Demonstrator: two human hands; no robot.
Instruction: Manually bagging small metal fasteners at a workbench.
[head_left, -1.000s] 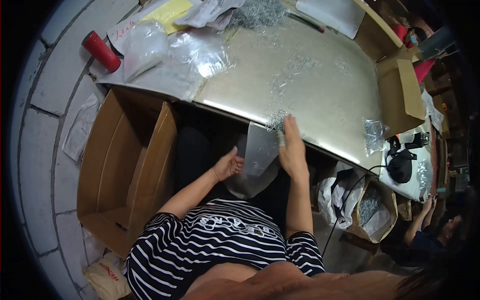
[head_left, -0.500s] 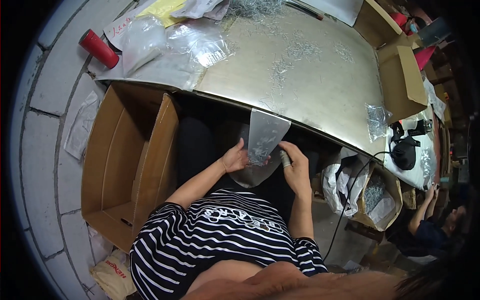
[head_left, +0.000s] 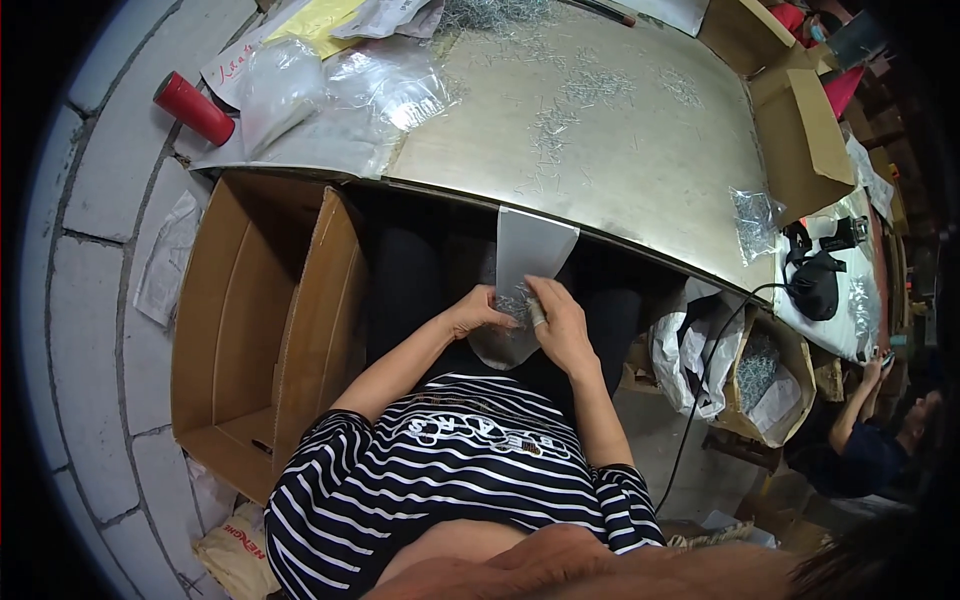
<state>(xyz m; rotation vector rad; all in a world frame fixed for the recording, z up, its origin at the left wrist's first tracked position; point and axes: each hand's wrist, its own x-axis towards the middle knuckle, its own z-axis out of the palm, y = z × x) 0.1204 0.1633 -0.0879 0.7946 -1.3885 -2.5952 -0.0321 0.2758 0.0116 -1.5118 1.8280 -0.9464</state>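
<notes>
My left hand (head_left: 478, 313) grips the left side of a clear plastic bag (head_left: 500, 352) at its mouth, fingers partly hidden behind it. From the right, my right hand (head_left: 562, 325), with a pale wrap on one finger, is closed at the opposite side of the mouth; its fingertips rest against the bag and the lower end of a pale, tapering chute (head_left: 533, 248). That chute hangs from the front edge of the metal table (head_left: 660, 190). Small thin metal pins (head_left: 514, 302) lie bunched at the bag's mouth between my hands.
Loose pins (head_left: 555, 130) are scattered over the tabletop. Clear plastic bags (head_left: 385, 85) and a red cylinder (head_left: 195, 108) lie at the far left. An open cardboard box (head_left: 240, 310) stands at my left. At the right are a pin-filled carton (head_left: 755, 385), a black cable (head_left: 690, 420) and another person (head_left: 870, 450).
My right hand has moved left and inward, closer to my left hand. The pins that were spread along the chute have slid down to the bag's mouth.
</notes>
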